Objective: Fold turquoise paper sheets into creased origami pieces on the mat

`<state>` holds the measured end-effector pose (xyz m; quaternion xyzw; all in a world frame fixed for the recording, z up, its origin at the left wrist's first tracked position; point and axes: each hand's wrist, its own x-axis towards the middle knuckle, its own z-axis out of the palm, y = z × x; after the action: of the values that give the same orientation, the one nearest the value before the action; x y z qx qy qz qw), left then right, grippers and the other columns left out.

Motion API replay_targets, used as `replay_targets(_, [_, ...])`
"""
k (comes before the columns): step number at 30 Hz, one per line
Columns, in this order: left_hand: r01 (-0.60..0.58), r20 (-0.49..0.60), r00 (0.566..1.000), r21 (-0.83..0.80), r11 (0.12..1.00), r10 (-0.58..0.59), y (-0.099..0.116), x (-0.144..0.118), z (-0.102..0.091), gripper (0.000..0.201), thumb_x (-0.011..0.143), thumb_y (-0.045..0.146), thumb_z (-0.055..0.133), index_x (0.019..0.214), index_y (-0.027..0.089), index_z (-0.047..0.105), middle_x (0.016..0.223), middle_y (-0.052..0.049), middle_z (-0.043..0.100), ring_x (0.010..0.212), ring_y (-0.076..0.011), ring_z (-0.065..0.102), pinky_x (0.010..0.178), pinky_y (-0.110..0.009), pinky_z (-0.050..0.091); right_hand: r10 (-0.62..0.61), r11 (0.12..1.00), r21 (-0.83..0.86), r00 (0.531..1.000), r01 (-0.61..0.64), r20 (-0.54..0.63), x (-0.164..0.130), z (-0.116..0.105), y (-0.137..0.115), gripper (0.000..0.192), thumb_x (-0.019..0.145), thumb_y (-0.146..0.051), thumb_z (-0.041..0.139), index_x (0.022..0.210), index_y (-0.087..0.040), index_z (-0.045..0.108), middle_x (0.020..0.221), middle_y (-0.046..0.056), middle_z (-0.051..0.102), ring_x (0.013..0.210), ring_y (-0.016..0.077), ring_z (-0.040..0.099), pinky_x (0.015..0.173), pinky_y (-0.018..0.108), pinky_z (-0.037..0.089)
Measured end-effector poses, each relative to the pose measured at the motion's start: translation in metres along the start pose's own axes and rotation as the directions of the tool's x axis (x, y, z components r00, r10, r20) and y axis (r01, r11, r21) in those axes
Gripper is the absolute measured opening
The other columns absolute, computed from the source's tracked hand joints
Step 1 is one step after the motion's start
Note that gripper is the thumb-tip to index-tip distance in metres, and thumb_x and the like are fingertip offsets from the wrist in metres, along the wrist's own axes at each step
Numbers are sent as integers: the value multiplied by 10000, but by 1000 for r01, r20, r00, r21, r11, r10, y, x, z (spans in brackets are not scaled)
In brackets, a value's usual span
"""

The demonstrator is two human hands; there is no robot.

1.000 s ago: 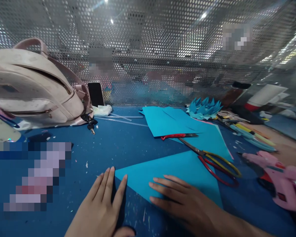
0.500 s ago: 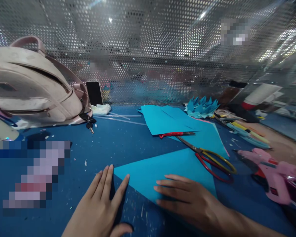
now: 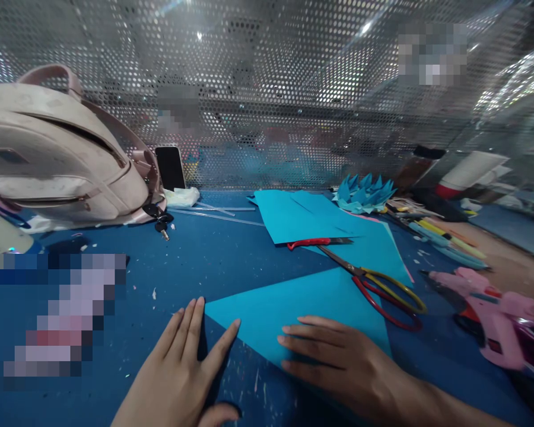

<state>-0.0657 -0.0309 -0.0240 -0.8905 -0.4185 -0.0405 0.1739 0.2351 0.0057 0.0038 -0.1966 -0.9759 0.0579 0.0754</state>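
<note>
In the head view, low in the middle of the frame, the left hand is lying flat with fingers spread, its forefinger touching the left tip of the folded blue paper. The right hand is pressing open-palmed on the paper's lower edge, fingers extended and gripping nothing. The paper is resting on the blue table, just left of the scissors. To crease well, both palms should be holding the layers level while a fingertip is running along the fold, probably the lower edge, though the hands are hiding part of it. A pink glue gun is lying at the right, a bag at upper left, more paper sheets beyond.
</note>
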Motion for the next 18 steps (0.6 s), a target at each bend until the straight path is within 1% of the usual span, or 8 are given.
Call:
replay_targets(3, [5, 3, 1000, -22, 1000, -5, 1, 0, -1, 827, 834, 757, 332, 1503, 287, 210, 1306, -243, 586, 1205, -432, 540, 869, -531, 519, 18, 997, 74, 1000, -18, -8, -3, 3, 1, 396, 957, -253, 496, 1349, -300, 519, 1322, 0, 588, 1205, 220, 572, 1107, 330, 401])
replay_targets(5, [17, 0, 1000, -36, 999, -17, 1, -1, -1, 826, 833, 760, 329, 1503, 296, 200, 1308, -232, 588, 1207, -427, 541, 878, -533, 512, 25, 994, 106, 1000, -25, 2, -4, 2, 1, 451, 950, -251, 511, 1394, -314, 465, 1347, -7, 568, 1231, 222, 549, 1117, 327, 383])
replay_targets(8, [26, -8, 1000, -41, 999, -27, 1, -1, -1, 833, 835, 753, 345, 1506, 287, 184, 1314, -238, 581, 1210, -431, 537, 885, -538, 506, 21, 991, 131, 999, -25, 33, -4, -4, 1, 445, 945, -277, 528, 1387, -293, 478, 1341, -10, 577, 1245, 207, 536, 1128, 300, 357])
replay_targets(13, [1, -22, 1000, -7, 1000, -1, 0, 1, -2, 823, 840, 748, 340, 1502, 277, 212, 1294, -262, 586, 1190, -435, 550, 854, -530, 531, -25, 992, 125, 998, 18, 52, -6, -14, 5, 371, 933, -342, 566, 1287, -231, 568, 1308, 6, 609, 1233, 172, 546, 1109, 264, 368])
replay_targets(18, [-21, -45, 999, 18, 1000, 22, 0, 2, -3, 793, 848, 747, 314, 1482, 273, 289, 1273, -273, 595, 1156, -443, 572, 811, -533, 551, -43, 990, 134, 995, 31, 93, -10, -21, 11, 211, 956, -333, 534, 1043, -222, 692, 1224, 24, 666, 1178, 173, 592, 1052, 288, 430])
